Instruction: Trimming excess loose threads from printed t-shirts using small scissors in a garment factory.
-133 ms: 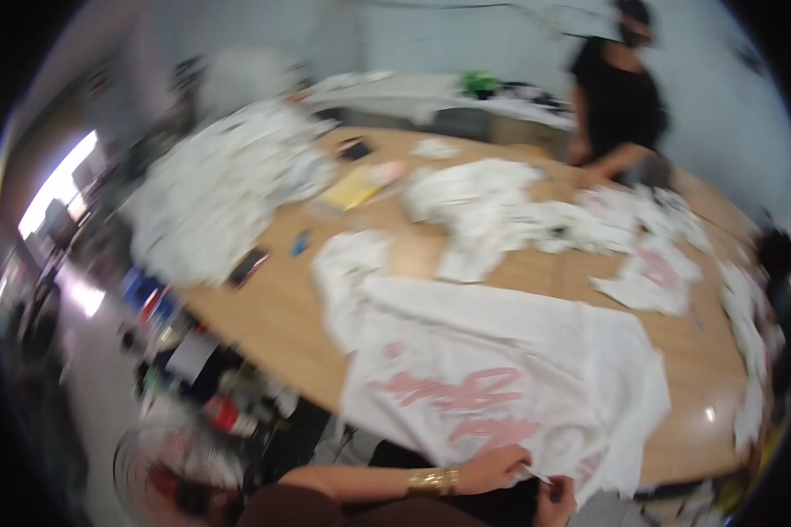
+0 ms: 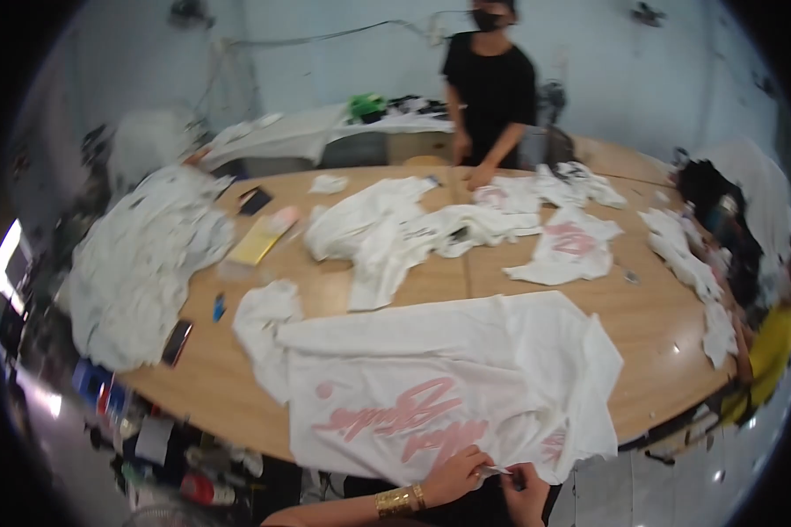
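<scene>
- Your left hand (image 2: 455,475) is pinching a small pale piece (image 2: 492,471) at the near edge of a large white garment (image 2: 518,369); whether that piece is the garment's own cloth is staying unclear.
- Your right hand (image 2: 527,497) is curling just beside it, fingertips meeting the pale piece; I cannot tell how firmly it is gripping.
- The garment, bearing pink lettering, is lying spread across the near side of a wooden table (image 2: 655,329), hanging over the edge toward you.
- To the garment's right, wood is showing as far as the curving table edge; to its left, a narrower strip is running.
- A crumpled white cloth (image 2: 268,325) is touching the garment's left side.
- Farther left, a phone (image 2: 177,342), a blue object (image 2: 219,306) and a large white heap (image 2: 136,272) are crowding the edge.
- Beyond the garment, bunched white fabric (image 2: 378,224) and 1 smaller pink-printed piece (image 2: 573,244) are lying.
- 1 person in black (image 2: 492,92) is standing across the table.
</scene>
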Motion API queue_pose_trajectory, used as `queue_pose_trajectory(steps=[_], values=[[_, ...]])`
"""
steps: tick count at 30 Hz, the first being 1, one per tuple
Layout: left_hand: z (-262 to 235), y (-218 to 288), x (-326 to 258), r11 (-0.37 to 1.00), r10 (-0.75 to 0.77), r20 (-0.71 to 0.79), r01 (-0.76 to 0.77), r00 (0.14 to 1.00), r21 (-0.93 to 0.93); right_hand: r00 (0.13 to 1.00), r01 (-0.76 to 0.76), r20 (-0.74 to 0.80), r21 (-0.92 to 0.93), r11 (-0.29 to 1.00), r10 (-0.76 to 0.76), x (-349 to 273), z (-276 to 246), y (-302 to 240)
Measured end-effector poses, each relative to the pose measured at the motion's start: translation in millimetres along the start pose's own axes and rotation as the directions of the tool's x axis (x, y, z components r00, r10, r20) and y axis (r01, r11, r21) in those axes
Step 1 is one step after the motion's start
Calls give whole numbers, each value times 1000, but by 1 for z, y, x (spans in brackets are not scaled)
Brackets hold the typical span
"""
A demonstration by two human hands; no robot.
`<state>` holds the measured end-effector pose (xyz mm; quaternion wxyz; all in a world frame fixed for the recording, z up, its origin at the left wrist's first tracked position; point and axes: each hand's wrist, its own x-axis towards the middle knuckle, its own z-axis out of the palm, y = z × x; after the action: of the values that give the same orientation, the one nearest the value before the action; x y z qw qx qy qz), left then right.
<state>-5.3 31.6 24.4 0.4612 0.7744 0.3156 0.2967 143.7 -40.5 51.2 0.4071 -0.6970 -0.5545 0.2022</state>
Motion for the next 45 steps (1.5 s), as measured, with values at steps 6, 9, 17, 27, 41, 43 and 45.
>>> queue_pose_trajectory(steps=[6,9,17,27,41,43,45], values=[[-1,0,-25,994,-104,148,109,984,-30,998,-45,-48,23,999,46,-43,7,-14],[-7,-8,-29,968,-198,190,222,962,-116,997,-66,-32,52,996,68,-41,16,-19],[10,-28,-8,925,-106,212,175,972,-338,993,-114,-18,-13,993,114,-28,1,-29],[26,-17,-6,877,-106,-3,92,994,-472,988,7,155,-169,986,19,-15,-18,-36],[33,-8,-2,959,-79,-27,68,997,-275,991,-49,121,-108,993,62,-14,-23,-44],[30,-8,0,977,-43,-66,28,997,-212,991,-92,85,-154,984,106,-10,-26,-42],[19,0,-3,988,8,-71,-19,997,-153,990,-110,70,-185,977,124,-2,-26,-37]])
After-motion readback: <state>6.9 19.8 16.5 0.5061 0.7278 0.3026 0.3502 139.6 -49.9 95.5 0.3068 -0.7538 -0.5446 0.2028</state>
